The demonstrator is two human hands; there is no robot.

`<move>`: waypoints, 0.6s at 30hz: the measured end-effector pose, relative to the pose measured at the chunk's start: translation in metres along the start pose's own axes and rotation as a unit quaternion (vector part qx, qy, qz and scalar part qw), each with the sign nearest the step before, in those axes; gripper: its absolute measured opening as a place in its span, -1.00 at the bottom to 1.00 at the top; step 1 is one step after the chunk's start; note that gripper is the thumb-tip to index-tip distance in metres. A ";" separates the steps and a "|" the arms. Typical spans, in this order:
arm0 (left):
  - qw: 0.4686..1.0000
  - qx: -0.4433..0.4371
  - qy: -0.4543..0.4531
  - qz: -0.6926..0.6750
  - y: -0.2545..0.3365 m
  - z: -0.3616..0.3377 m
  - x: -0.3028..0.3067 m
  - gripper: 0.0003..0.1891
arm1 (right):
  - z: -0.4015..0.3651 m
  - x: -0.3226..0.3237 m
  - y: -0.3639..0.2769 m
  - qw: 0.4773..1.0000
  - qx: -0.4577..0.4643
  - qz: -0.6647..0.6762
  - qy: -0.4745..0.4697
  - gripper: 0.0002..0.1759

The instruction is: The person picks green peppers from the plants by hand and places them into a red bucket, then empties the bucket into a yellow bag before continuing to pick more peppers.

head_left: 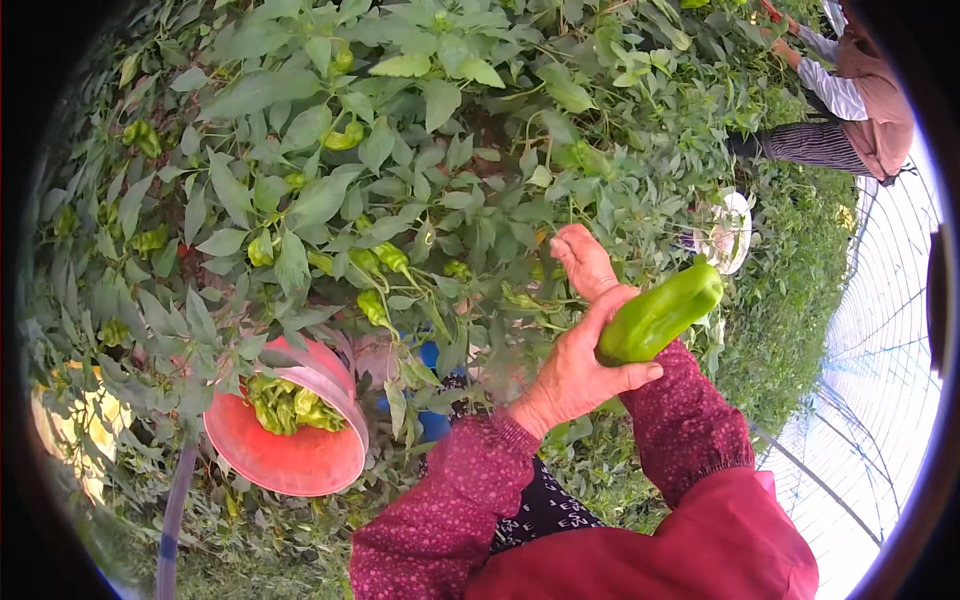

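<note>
My left hand (575, 370) holds a large green pepper (660, 315) between its thumb and fingers, and the pepper points up and to the right in view. Just beyond it, my right hand (585, 262) reaches into the leaves with its fingers curled together; what they grip, if anything, is hidden. Pepper plants (320, 190) surround both hands, with wrinkled green peppers (390, 257) hanging left of them. A red bucket (290, 460) at the lower left has several green peppers (290, 405) inside.
Another person (870, 100) stands among the plants at the upper right, near a white bucket (728, 232). A pole (175, 520) rises at the lower left. Blue objects (432, 425) show between the leaves beside my legs. The greenhouse cover (850, 400) is on the right.
</note>
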State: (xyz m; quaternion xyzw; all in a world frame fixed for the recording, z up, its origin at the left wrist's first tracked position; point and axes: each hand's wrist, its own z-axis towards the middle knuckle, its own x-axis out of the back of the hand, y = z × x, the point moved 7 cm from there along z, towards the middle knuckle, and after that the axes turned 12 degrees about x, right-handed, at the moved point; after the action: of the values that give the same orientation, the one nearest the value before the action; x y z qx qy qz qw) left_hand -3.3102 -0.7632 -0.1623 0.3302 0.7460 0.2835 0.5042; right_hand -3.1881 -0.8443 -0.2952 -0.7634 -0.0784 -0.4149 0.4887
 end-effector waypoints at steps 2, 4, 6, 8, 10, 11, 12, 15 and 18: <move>0.984 0.130 -0.030 -0.114 -0.020 -0.019 0.014 -0.31 | -0.007 0.004 0.016 1.000 -0.019 0.008 -0.005 -0.86; 0.968 0.179 -0.011 -0.175 -0.034 -0.048 0.045 -0.35 | -0.018 0.008 0.035 1.000 0.003 -0.001 0.025 -0.86; 0.952 0.196 0.051 -0.231 -0.039 -0.089 0.085 -0.38 | -0.031 0.012 0.033 0.999 -0.032 -0.037 -0.011 -0.84; 0.939 0.221 0.195 -0.176 -0.051 -0.143 0.137 -0.38 | -0.049 0.006 0.047 0.994 -0.049 -0.071 -0.066 -0.78; 0.923 0.184 0.296 -0.163 -0.057 -0.199 0.184 -0.46 | -0.057 0.008 0.036 0.993 -0.046 -0.094 -0.062 -0.66; 0.907 0.179 0.362 -0.115 -0.058 -0.228 0.208 -0.47 | -0.059 0.008 0.028 0.991 -0.045 -0.106 -0.062 -0.59; 0.886 0.174 0.425 -0.066 -0.056 -0.252 0.226 -0.48 | -0.060 0.005 0.019 0.986 -0.046 -0.134 -0.084 -0.53; 0.826 0.245 0.506 0.049 -0.053 -0.295 0.252 -0.49 | -0.067 -0.011 0.001 0.969 -0.060 -0.182 -0.156 -0.35; 0.755 0.346 0.528 0.177 -0.081 -0.338 0.280 -0.53 | -0.076 -0.022 -0.029 0.940 -0.059 -0.260 -0.213 -0.35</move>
State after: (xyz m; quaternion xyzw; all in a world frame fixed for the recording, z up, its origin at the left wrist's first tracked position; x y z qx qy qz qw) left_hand -3.7210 -0.6259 -0.2693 0.4060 0.8691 0.2196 -0.1776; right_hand -3.2599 -0.8846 -0.2771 -0.8142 -0.3520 -0.3593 0.2899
